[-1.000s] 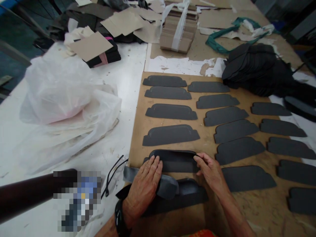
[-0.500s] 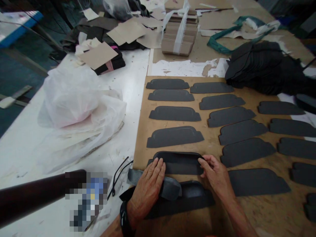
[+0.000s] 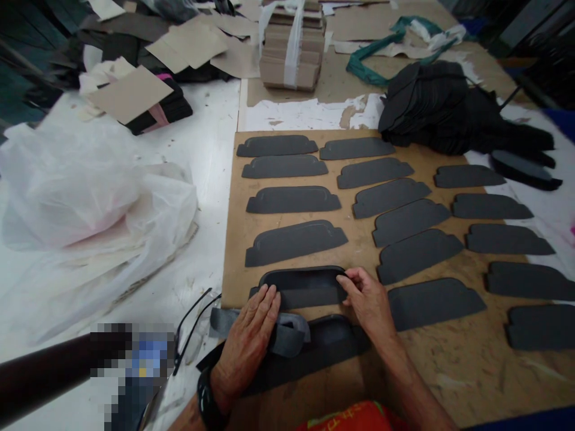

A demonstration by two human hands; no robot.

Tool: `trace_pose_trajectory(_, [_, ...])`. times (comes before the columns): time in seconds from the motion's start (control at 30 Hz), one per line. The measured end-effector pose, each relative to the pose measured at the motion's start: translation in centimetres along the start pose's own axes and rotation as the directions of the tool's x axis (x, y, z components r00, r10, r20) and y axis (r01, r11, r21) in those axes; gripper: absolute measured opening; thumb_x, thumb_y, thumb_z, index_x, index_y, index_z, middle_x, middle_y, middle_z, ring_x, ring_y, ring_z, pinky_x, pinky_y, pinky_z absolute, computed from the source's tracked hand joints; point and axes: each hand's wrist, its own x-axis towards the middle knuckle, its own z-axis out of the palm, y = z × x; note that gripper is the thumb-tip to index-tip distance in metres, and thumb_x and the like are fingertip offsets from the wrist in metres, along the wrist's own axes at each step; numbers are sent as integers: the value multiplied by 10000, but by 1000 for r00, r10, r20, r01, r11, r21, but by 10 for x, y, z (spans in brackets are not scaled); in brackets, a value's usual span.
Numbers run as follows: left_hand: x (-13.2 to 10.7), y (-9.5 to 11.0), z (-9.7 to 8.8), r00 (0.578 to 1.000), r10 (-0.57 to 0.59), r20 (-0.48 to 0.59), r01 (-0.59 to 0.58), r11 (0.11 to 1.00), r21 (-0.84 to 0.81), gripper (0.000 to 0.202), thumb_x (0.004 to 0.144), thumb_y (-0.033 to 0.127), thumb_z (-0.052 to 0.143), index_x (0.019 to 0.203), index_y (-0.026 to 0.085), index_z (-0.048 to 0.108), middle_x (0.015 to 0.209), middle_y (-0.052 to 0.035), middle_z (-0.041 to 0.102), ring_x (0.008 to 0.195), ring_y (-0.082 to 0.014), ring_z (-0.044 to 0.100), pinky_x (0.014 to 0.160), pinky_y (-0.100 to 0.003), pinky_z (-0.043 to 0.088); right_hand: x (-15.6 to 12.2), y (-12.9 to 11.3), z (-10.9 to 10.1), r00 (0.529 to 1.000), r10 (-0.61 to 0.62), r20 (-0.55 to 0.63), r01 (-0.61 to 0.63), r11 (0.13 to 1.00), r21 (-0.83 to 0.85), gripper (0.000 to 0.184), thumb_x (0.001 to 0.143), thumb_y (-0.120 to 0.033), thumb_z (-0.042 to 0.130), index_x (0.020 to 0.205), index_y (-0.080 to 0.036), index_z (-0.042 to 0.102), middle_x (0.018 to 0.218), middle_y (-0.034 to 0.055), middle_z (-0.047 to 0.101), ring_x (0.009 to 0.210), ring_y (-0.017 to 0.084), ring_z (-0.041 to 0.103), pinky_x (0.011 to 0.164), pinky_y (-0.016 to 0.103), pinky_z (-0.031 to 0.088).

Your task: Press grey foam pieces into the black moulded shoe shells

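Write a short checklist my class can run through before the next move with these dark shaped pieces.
Left hand resting flat on the dark pieces: ok.
Right hand touching the edge of the rimmed piece: ok.
Grey strip lying flat: not ok, it is curled up.
Flat cut-outs on the hardboard lying apart, not overlapping: ok.
Underside of the rimmed piece: cannot tell, hidden.

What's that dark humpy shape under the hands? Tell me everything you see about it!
It is a long, dark grey piece of what looks like foam or rubber sheet, flat along the bottom with a humped top. A glossy black band follows its curved upper edge. It lies on a brown board. The left hand rests on it, and the right hand's fingers touch the band's right end.
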Motion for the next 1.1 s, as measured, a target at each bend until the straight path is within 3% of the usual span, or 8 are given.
trace_pose_trajectory(0.3, [-1,-1,-1,1000,16,-19,-16,1000,-19,473,847,26,270,1298,83,402,1349,-129,412,1314,-230,239,987,-373,394,-2,-3,1,999,-38,-13,38,999,-31,324,752,-475,516,825,-164,572,714,34,571,604,133,545,419,190,461])
trace_pose_trajectory(0.5, [-2,-1,-1,1000,-4,-10,4,1000,0,487,847,29,273,1313,104,392,1357,-114,405,1308,-226,257,989,-360,386,1,4,1,993,-110,-39,105,987,-120,300,775,-457,506,811,-169,583,733,35,592,618,129,557,516,213,470])
trace_pose_trajectory(1.1, [-3,2,1,999,-34,29,35,998,-57,476,878,43,231,1333,104,357,1379,-109,372,1319,-241,223,1005,-390,362,1,6,4,987,-117,-109,94,976,-196,326,761,-477,539,825,-163,597,740,44,595,610,134,559,483,212,483])
